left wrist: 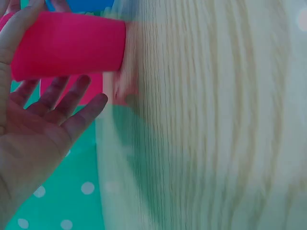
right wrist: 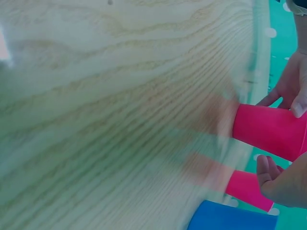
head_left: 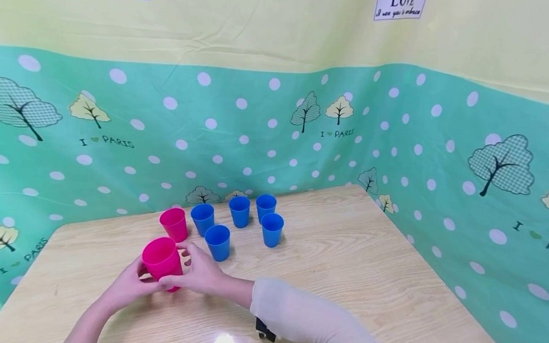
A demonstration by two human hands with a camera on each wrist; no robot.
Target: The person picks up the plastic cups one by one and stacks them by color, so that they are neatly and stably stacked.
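Observation:
In the head view, both hands are around a pink plastic cup (head_left: 161,258) at the left front of the group. A ridge below its rim looks like a second cup nested with it. My left hand (head_left: 128,285) holds its left side, with thumb in front and fingers behind. The right hand (head_left: 201,270) grips the other side, its thumb across the front and its fingertips near the rim. The left wrist view shows the upright cup (left wrist: 72,45) sideways, with spread left fingers (left wrist: 72,103) beside it. Another pink cup (head_left: 174,225) stands just behind.
Several blue cups stand upright to the right of the pink ones, among them a near one (head_left: 219,244) and a right one (head_left: 272,231). The wooden table (head_left: 350,270) meets a green dotted cloth (head_left: 254,121) at its back and right edges.

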